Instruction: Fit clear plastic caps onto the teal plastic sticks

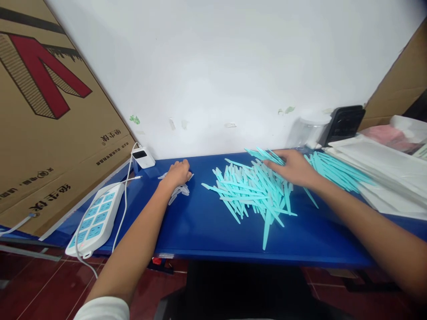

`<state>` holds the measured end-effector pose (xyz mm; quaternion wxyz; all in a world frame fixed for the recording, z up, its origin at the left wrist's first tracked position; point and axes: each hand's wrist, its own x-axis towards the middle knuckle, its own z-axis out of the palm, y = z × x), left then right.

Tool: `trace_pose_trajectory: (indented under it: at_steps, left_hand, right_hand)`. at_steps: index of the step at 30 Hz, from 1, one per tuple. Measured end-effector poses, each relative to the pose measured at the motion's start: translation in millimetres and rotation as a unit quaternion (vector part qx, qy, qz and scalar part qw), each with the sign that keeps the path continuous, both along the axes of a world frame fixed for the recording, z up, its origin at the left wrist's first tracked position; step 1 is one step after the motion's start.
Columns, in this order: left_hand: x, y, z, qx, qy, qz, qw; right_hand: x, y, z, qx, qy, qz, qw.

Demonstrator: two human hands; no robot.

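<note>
Head | left hand (180, 172) curled, hold unclear | right hand (294, 166) gripping sticks (263, 154) | Chinese-lettered carton (66, 140)

Single wide view from a camera worn on the person's head, looking forward and down across a blue table (200, 231). The person's left arm (140, 240) enters from the lower left and the right arm (360, 222) from the lower right, both stretching away from the lens, so the left hand (179, 172) and right hand (296, 168) appear near mid-height. A white wall (216, 66) behind the table faces the camera and fills much of the upper half. Cardboard (86, 133) slants along the left side. Below the table's front edge, red floor (40, 284) shows.
</note>
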<state>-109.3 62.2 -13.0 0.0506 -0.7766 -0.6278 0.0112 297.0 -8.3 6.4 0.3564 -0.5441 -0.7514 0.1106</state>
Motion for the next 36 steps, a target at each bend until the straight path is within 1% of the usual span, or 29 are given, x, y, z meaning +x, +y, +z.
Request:
trace_pose_trajectory:
  at_steps: [2, 3, 4, 5, 6, 7, 9, 10, 11, 12, 14, 16, 20, 27, 36]
  left_hand:
    - [-2, 3, -0.2, 0.015, -0.070, -0.019, 0.997]
    - [-2, 4, 0.2, 0.028, -0.127, -0.035, 0.991]
    - [0, 4, 0.8, 0.043, -0.198, -0.053, 0.978]
    - [5, 3, 1.7, 0.056, -0.276, -0.071, 0.957]
    - [11, 1, 2.7, 0.060, -0.360, -0.086, 0.927]
    - [20, -3, 3.4, 0.055, -0.442, -0.098, 0.890]
    - [40, -14, 3.9, 0.005, -0.583, -0.113, 0.805]
    - [51, -20, 3.3, -0.026, -0.627, -0.118, 0.769]
    - [61, -26, 2.3, -0.051, -0.658, -0.124, 0.741]
    - [69, -32, 1.0, -0.074, -0.678, -0.126, 0.720]
    - [82, -42, -1.7, -0.107, -0.699, -0.123, 0.697]
    - [90, -49, -3.0, -0.125, -0.710, -0.111, 0.684]
    - [96, -56, -1.4, -0.135, -0.723, -0.096, 0.670]
    - [102, -63, -0.3, -0.149, -0.720, -0.087, 0.672]
    - [102, -63, -1.3, -0.159, -0.737, -0.074, 0.653]
  right_hand:
    - [-1, -1, 1, -0.001, 0.005, 0.001, 1.000]
    - [-1, -1, 2, -0.004, 0.009, 0.002, 1.000]
    - [-1, -3, 4, -0.009, 0.014, 0.004, 1.000]
    - [-2, -5, 5, -0.018, 0.020, 0.010, 1.000]
    - [-3, -7, 7, -0.031, 0.029, 0.020, 0.999]
    - [-4, -9, 9, -0.049, 0.040, 0.036, 0.997]
    - [-7, -14, 13, -0.093, 0.065, 0.067, 0.991]
    - [-9, -17, 14, -0.114, 0.078, 0.078, 0.987]
    - [-10, -19, 15, -0.131, 0.092, 0.085, 0.983]
    - [-12, -20, 15, -0.142, 0.104, 0.088, 0.980]
    - [-14, -22, 15, -0.147, 0.124, 0.091, 0.977]
    - [-15, -22, 15, -0.144, 0.129, 0.096, 0.976]
    - [-15, -21, 14, -0.131, 0.120, 0.107, 0.978]
    - [-14, -21, 15, -0.113, 0.098, 0.125, 0.981]
    - [-17, -24, 18, -0.111, 0.084, 0.111, 0.984]
